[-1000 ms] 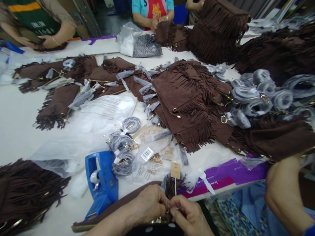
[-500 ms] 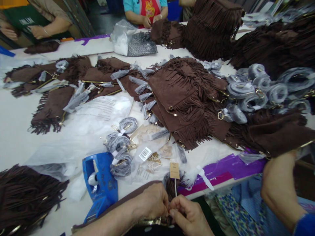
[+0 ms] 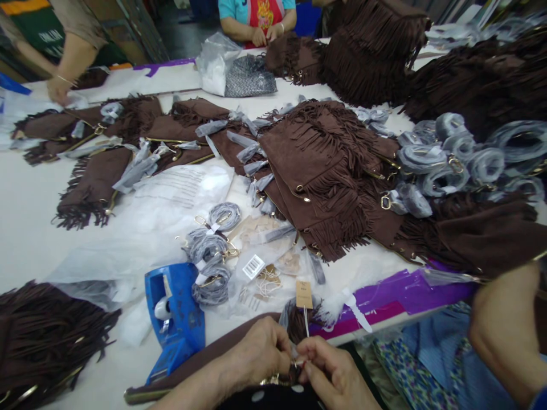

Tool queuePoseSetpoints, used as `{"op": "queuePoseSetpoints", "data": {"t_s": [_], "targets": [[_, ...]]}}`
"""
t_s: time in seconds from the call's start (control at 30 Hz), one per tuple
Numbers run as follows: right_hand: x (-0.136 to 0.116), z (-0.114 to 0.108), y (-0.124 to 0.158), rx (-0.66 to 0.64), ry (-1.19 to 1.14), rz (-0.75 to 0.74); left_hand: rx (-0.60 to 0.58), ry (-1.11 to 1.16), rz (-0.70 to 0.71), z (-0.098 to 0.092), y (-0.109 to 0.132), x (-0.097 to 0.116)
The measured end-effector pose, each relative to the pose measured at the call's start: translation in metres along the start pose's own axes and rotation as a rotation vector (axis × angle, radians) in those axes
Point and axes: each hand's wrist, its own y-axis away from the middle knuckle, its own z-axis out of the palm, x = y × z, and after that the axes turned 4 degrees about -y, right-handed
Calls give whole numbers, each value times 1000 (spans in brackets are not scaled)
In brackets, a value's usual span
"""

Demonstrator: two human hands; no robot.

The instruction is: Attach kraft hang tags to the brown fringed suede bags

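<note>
Brown bag (image 3: 217,346), suede-like, gold zip, lies along the near edge of the worktop (image 3: 25,199), partly under the forearm. Dark fringe (image 3: 297,326) just beyond the fingers. Left hand (image 3: 265,348): grip closed on the bag's zipped end. Right hand (image 3: 329,370): thumb and forefinger pinched together on white string (image 3: 306,322). Tan tag (image 3: 303,294) at its far end; print too small to read. Barcode label (image 3: 253,266), digits illegible. Blue tape dispenser (image 3: 177,313) crowds the bag; purple strip (image 3: 384,293) right; white surface shows far left.
</note>
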Motion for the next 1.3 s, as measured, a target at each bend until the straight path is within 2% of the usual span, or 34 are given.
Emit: {"op": "queuePoseSetpoints", "data": {"t_s": [0.17, 0.3, 0.4, 0.63, 0.77, 0.87, 1.07, 1.17, 1.3], "targets": [[4, -1, 2, 16, 142, -76, -20, 149, 91, -4, 3, -7], [-8, -4, -1, 24, 347, -156, 99, 211, 200, -5, 6, -16], [-20, -7, -8, 3, 401, -208, 133, 345, 234, -5, 9, -18], [-35, -13, -30, -125, 453, -129, 204, 507, 254, -2, 11, -19], [-37, -9, -42, -163, 391, -93, 256, 495, 290, 1, 7, -23], [-34, -7, -49, -142, 255, -46, 272, 475, 296, 2, 5, -26], [-23, -9, -56, -49, -60, 79, 165, 480, 231, 4, -5, -29], [-21, -9, -58, -9, -103, 101, 166, 462, 183, 7, -11, -30], [-21, -7, -60, 13, -115, 98, 236, 482, 159, 9, -14, -26]]}}
